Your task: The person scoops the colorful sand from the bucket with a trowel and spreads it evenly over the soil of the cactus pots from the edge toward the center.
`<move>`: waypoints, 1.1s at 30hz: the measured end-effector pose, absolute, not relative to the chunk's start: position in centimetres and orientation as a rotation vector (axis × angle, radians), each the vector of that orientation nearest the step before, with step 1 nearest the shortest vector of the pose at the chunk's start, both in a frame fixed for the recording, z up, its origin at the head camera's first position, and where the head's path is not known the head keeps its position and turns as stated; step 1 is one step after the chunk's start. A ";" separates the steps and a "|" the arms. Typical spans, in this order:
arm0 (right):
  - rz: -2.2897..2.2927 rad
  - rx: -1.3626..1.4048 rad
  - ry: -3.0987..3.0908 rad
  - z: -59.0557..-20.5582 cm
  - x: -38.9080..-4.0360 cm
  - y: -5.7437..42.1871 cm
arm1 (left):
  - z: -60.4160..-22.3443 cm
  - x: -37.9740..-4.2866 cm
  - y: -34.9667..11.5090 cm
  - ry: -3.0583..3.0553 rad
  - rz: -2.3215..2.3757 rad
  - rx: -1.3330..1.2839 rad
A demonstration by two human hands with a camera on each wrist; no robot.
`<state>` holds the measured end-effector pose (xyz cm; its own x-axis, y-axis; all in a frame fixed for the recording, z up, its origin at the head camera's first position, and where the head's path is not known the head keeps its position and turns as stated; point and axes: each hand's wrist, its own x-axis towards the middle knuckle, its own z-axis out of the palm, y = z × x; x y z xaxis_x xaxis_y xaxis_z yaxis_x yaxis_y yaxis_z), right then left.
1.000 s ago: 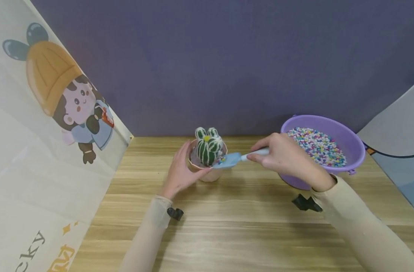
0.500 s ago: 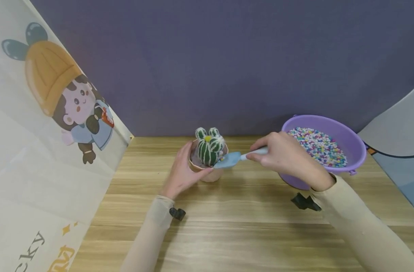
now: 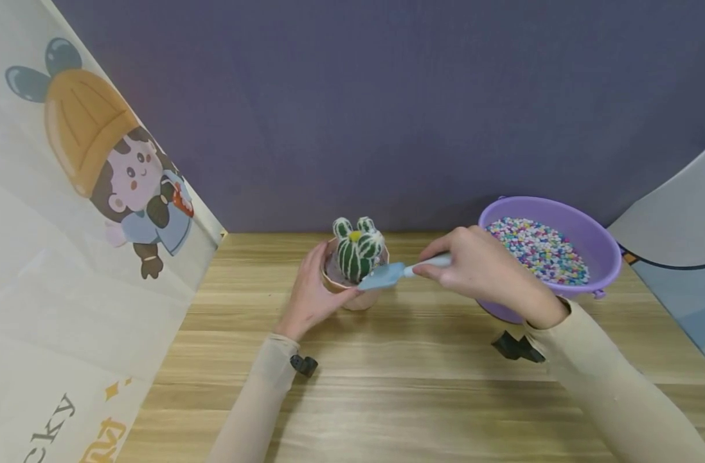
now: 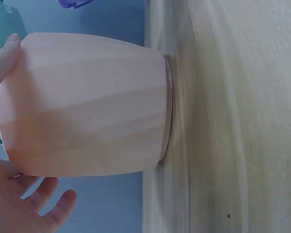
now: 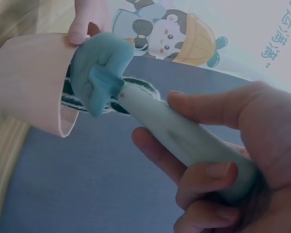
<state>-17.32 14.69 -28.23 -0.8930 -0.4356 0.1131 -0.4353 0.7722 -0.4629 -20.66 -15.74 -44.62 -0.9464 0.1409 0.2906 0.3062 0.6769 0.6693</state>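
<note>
A green cactus with white stripes and a yellow flower (image 3: pixel 355 257) stands in a pale pink flower pot (image 4: pixel 87 104) on the table. My left hand (image 3: pixel 312 296) grips this pot at its rim, thumb at the near side and fingers round the far left. In my right hand (image 3: pixel 473 267) is the handle of a light blue toy shovel (image 3: pixel 382 276). Its blade lies tilted over the pot's right rim, close to the left thumb. A few small beads show between blade and cactus. From the right wrist camera, the blade's underside hides part of the cactus.
A purple bucket (image 3: pixel 603 257) holding many coloured beads (image 3: pixel 540 251) stands at the right, partly behind the right hand. The wood-grain table (image 3: pixel 387 399) meets a dark blue backdrop (image 3: pixel 387 116). A printed white panel (image 3: pixel 98 308) borders the left side.
The shovel has shifted slightly left and its blade has tipped further toward the pot. Coloured beads seen on the blade earlier have mostly gone from view. The left hand stays on the pot.
</note>
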 end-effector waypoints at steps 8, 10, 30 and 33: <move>-0.779 -0.719 2.940 -27.7 -17.1 14.3 | -44.7 -20.6 -15.7 -2.670 -1.117 -0.350; -0.771 -0.725 2.941 -27.6 -17.0 14.2 | -44.7 -20.6 -15.6 -2.666 -1.114 -0.347; -0.707 -0.755 3.016 -27.5 -16.8 14.2 | -44.7 -20.4 -15.3 -2.662 -1.095 -0.373; -0.699 -0.762 3.024 -27.5 -16.8 14.4 | -44.8 -20.5 -15.2 -2.656 -1.099 -0.374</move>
<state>-16.77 14.35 -27.48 -0.8851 -0.4387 0.1555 -0.4625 0.7908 -0.4009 -20.46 -15.24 -44.78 -0.9379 0.1416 0.3166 0.3239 0.6841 0.6536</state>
